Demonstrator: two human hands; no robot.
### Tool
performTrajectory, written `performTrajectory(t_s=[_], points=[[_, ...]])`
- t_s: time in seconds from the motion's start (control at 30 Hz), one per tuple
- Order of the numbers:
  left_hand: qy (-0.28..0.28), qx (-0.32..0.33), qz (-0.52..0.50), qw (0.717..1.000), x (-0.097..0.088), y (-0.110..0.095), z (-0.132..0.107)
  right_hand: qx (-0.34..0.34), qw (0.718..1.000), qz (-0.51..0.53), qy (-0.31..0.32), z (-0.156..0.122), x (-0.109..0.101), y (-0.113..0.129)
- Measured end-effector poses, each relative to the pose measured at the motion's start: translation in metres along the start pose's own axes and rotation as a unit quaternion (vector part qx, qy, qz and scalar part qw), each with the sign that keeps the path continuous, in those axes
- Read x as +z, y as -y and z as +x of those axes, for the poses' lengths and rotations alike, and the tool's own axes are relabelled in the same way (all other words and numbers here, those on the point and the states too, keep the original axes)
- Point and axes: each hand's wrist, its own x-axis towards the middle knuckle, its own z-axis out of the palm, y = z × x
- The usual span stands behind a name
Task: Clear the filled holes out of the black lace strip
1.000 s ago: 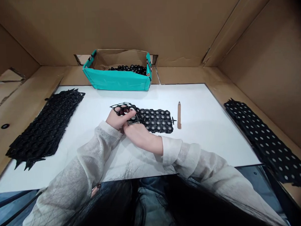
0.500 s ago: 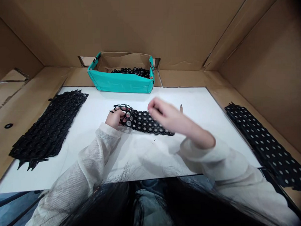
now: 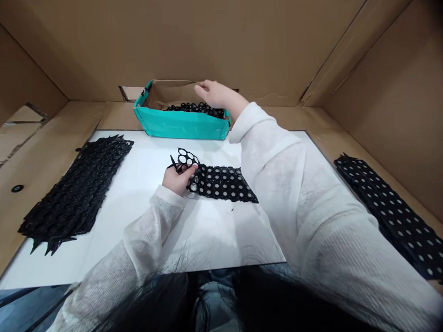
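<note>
My left hand (image 3: 177,179) is closed, thumb uppermost, on the left end of a black perforated sheet (image 3: 224,182). That end curls up off the white board, and its open holes (image 3: 187,156) show above my fingers. The rest of the sheet lies flat, with pale discs showing through its holes, and its right end runs under my right sleeve. Over the right half of a teal-sided cardboard box (image 3: 180,124) hovers my right hand (image 3: 216,92), its fingers curled together; anything between them is hidden. Small black rings (image 3: 197,107) lie heaped in the box.
A stack of black perforated sheets (image 3: 77,190) with pointed ends lies at the left of the white board (image 3: 136,207). Another stack (image 3: 394,218), with pale dots, lies along the right edge. One loose black ring (image 3: 17,188) rests on the cardboard at far left. Cardboard walls (image 3: 217,35) surround the board.
My right hand has moved from above the black sheet up and away to the box. My left hand still holds the sheet, whose curled end now stands higher. A pointed object right of the sheet is now covered.
</note>
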Motion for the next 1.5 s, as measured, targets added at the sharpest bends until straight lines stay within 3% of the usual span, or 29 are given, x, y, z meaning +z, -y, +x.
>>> performTrajectory(t_s=[0.03,0.13,0.17,0.3,0.4,0.63,0.77,0.9,1.0,1.1,1.17,1.3,1.37,1.5], points=[[0.001,0.003,-0.003,1.0,0.0,0.0,0.0,0.033,0.999,-0.015,0.021,-0.011,-0.001,0.005],[-0.002,0.013,-0.013,1.0,0.0,-0.001,-0.001,0.029,0.998,-0.01,-0.048,-0.067,-0.009,0.031],[-0.002,0.019,-0.019,1.0,0.0,0.0,-0.002,0.026,0.999,0.008,-0.043,-0.092,-0.012,0.039],[0.033,0.037,-0.065,0.997,0.005,0.001,-0.009,0.06,0.981,0.138,0.125,-0.184,-0.006,0.051],[0.065,0.037,-0.097,0.993,0.011,0.003,-0.016,0.143,0.948,0.248,0.142,-0.22,0.008,0.044],[0.129,0.076,-0.06,0.987,0.016,0.008,-0.025,0.247,0.878,0.398,0.093,-0.232,0.013,0.043],[0.112,0.019,-0.143,0.983,0.018,0.009,-0.026,0.298,0.838,0.452,0.069,-0.234,0.015,0.044],[0.071,-0.017,-0.193,0.978,0.022,0.007,-0.027,0.298,0.812,0.499,0.056,-0.233,0.017,0.041],[0.034,-0.023,-0.176,0.983,0.023,0.009,-0.025,0.306,0.812,0.496,0.034,-0.229,0.014,0.032],[-0.012,-0.007,-0.147,0.989,0.02,0.011,-0.02,0.319,0.819,0.474,-0.05,-0.225,0.008,0.019],[-0.013,0.006,-0.142,0.99,0.02,0.01,-0.02,0.305,0.83,0.458,-0.089,-0.225,0.006,0.015],[0.028,0.029,-0.136,0.99,0.023,0.004,-0.03,0.245,0.869,0.424,-0.068,-0.231,0.011,0.027],[0.034,0.07,-0.095,0.992,0.024,0.002,-0.035,0.214,0.883,0.414,-0.055,-0.234,0.015,0.037],[0.026,0.167,-0.003,0.986,0.023,0.005,-0.039,0.205,0.882,0.416,-0.08,-0.239,0.016,0.049]])
